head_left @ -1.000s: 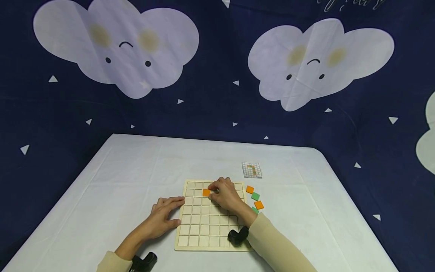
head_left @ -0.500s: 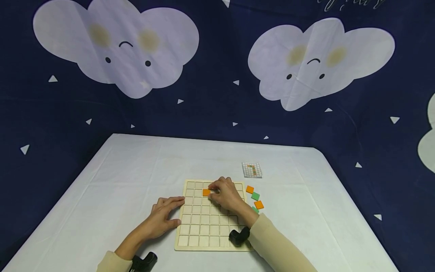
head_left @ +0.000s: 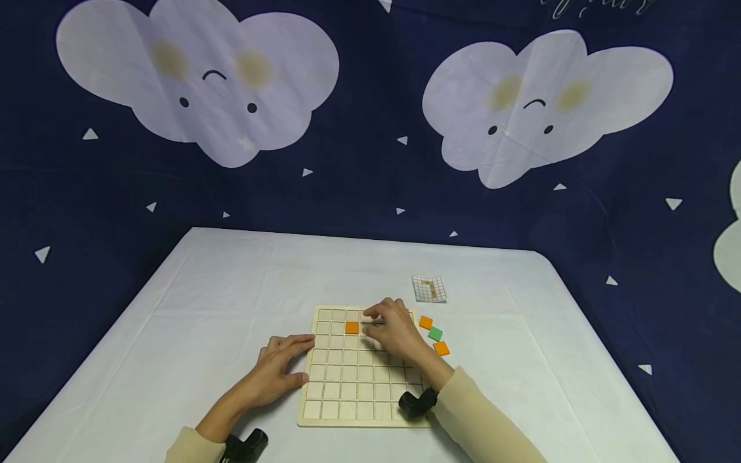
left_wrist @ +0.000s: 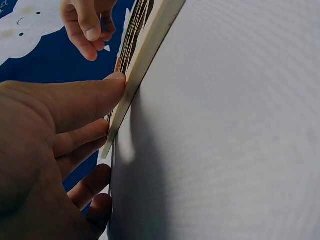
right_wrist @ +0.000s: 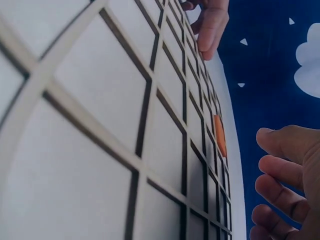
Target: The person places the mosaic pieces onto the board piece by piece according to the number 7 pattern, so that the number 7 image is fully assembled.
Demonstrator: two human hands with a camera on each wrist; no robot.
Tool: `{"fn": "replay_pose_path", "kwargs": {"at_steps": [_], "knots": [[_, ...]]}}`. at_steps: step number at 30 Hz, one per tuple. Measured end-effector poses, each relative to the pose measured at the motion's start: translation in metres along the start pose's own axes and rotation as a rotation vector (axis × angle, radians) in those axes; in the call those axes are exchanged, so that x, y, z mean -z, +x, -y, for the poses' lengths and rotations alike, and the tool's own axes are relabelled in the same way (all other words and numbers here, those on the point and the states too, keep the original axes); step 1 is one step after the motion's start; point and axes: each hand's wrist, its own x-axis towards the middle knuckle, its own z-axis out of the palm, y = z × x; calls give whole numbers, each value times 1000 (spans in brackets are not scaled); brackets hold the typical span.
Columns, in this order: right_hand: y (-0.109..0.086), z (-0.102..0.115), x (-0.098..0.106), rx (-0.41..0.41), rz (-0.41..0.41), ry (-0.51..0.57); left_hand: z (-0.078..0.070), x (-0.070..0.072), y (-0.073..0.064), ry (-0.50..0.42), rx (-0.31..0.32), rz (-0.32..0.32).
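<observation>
Easing back toward its own side, the right hand point(head_left: 393, 328) is now standing just apart from the orange tile point(head_left: 352, 328) on the grid board point(head_left: 332, 391); the left hand point(head_left: 274, 373) is keeping its place, and a green corner that was peeking out by the right forearm is no longer showing. The orange tile is lying between the hands, in row 2 from the board's far edge and column 3 from the left hand's side. Being square, it is presenting no long axis, and its edges are running along the grid lines. The board is lying flat, its far edge facing away from the person; which of its sides is longer is hard to tell. The right thumb and fingers are curving with a gap between their tips. The left hand's thumb and fingertips, fairly wide apart, are touching the board's nearest edge. The right hand and sleeve point(head_left: 480, 415) are covering many cells, so the column count is unclear; 7 rows are showing along the left hand's side. Beyond the right hand, 2 loose orange tiles point(head_left: 425, 323) and 1 loose green tile point(head_left: 435, 334) are lying askew, with 1 pattern card point(head_left: 429, 289) lying farther forward.
</observation>
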Motion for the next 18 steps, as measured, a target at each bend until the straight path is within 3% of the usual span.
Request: {"fn": "replay_pose_path", "kwargs": {"at_steps": [9,18], "knots": [[-6,-7,9,-5,-44,11,1,-1,0,3,4,-6],[-13,-12,16,-67,-83,24,2,-1,0,-3,-1,-5]]}}
